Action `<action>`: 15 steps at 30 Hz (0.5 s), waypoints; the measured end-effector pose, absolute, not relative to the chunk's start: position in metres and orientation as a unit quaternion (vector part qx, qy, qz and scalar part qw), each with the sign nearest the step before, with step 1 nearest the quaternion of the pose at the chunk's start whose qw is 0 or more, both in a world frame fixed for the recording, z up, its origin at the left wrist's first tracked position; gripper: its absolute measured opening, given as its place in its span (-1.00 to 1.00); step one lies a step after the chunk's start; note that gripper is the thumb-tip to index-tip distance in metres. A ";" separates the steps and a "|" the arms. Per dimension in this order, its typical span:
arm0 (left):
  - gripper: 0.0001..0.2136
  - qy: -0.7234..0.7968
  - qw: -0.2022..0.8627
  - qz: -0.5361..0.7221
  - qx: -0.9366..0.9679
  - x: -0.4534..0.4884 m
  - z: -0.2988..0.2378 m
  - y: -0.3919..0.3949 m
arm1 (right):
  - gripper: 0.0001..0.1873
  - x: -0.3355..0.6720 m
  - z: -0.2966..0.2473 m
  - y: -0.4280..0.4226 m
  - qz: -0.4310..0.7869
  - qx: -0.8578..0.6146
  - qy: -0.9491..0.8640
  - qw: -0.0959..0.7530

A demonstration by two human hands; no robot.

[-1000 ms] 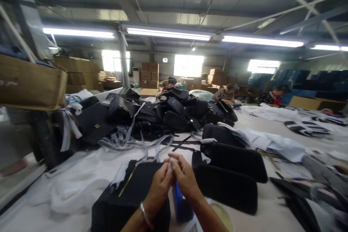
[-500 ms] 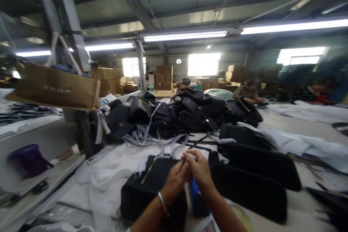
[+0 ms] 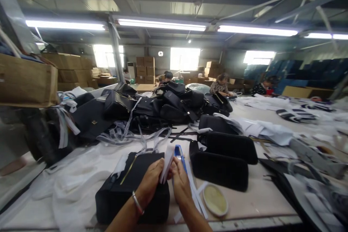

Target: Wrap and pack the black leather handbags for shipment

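Person's two bare hands work close together over the near side of the bench [image 3: 261,203]. Left hand [image 3: 151,180]: grip pinches a white folded piece [image 3: 168,162], thumb and fingers on its left side. Right hand [image 3: 180,178]: fingers curled in at the piece's right edge; can't tell whether that grip pinches it or only rests against it. The piece stands roughly upright between the hands, at the right edge of a black bag [image 3: 111,203] with a gold zipper [image 3: 128,170]. Its lower end shows more than one edge, so folded or stacked; material unclear, paper or thin fabric.

For clean handling, the left grip should probably stay light but firm near the edge, since thin layers likely slip or crease under uneven pressure. Right fingertips do best catching one layer at a time, with edges kept flush. A steady hold clear of the bag's zipper looks safer.

Beside the right hand: a blue object [image 3: 178,150], partly hidden, type unclear; loose white strips [image 3: 199,199]; a round shallow dish [image 3: 215,200] with pale yellow contents, better kept off the sleeveless forearm and the piece. Black panels [image 3: 221,172] lie farther right.
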State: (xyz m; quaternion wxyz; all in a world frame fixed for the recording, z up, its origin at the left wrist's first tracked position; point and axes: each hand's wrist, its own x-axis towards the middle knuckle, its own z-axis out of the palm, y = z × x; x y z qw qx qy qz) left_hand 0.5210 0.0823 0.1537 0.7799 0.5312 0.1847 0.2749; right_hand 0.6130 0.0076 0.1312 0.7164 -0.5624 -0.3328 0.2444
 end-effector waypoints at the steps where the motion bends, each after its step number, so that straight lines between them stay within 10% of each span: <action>1: -0.60 0.186 0.775 0.279 0.536 0.521 0.154 0.082 | -0.54 0.608 0.129 0.009 0.235 -0.573 -0.337 0.709; 15: -0.62 0.188 0.782 0.309 0.508 0.519 0.148 0.085 | -0.63 0.590 0.112 0.039 0.013 -0.685 -0.388 0.617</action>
